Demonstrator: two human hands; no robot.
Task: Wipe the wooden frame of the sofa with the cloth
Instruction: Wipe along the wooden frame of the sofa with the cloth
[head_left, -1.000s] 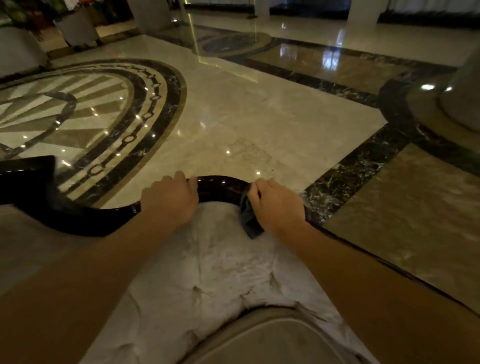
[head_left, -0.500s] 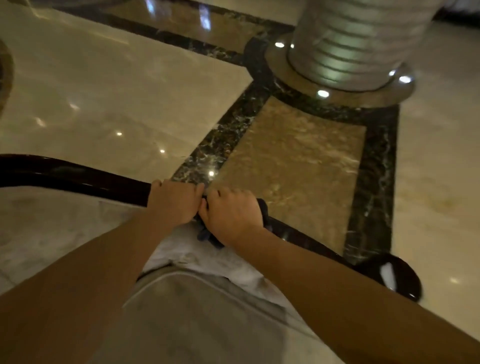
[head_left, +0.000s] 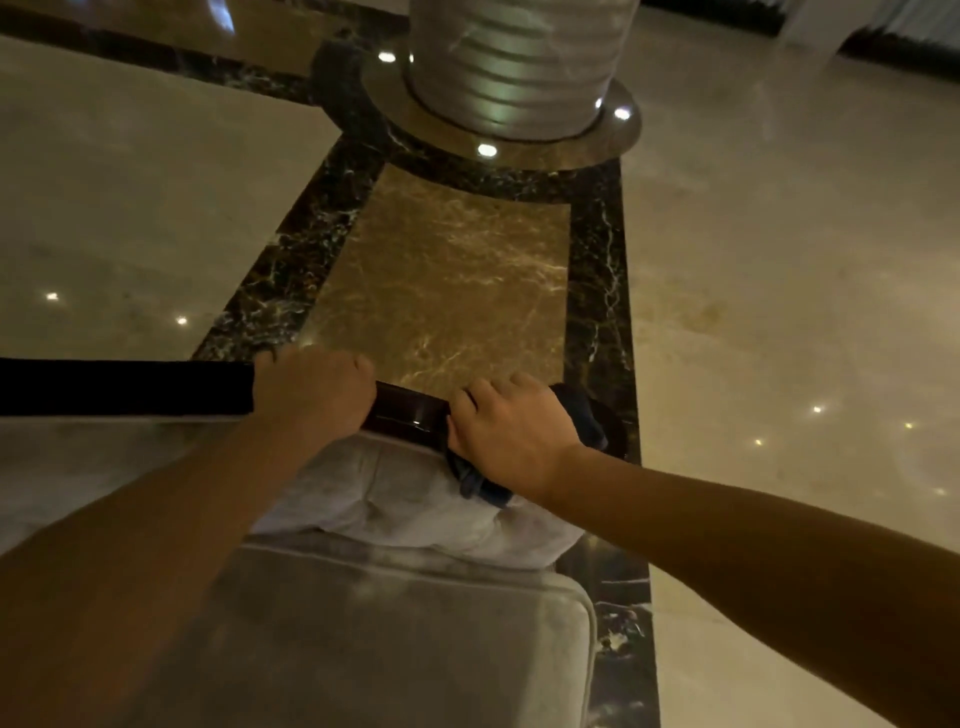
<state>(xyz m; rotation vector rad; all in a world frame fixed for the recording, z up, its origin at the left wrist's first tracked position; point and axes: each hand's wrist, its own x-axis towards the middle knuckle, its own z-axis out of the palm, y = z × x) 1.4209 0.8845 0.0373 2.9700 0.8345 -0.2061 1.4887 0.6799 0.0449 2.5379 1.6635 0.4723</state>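
Both forearms reach forward over the pale sofa cushion (head_left: 395, 493). The left hand (head_left: 311, 389) curls over the dark wooden frame (head_left: 124, 387) — grip closed on the rail. Just beside it, the right hand (head_left: 511, 426) presses the dark cloth (head_left: 478, 486) onto the frame, fingers folded around it.

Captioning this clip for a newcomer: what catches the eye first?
Two bare hands on the sofa's dark glossy wooden frame at centre: the left hand grips it, the right hand presses a dark cloth onto it. Beyond, a ribbed column rises from the polished marble floor.
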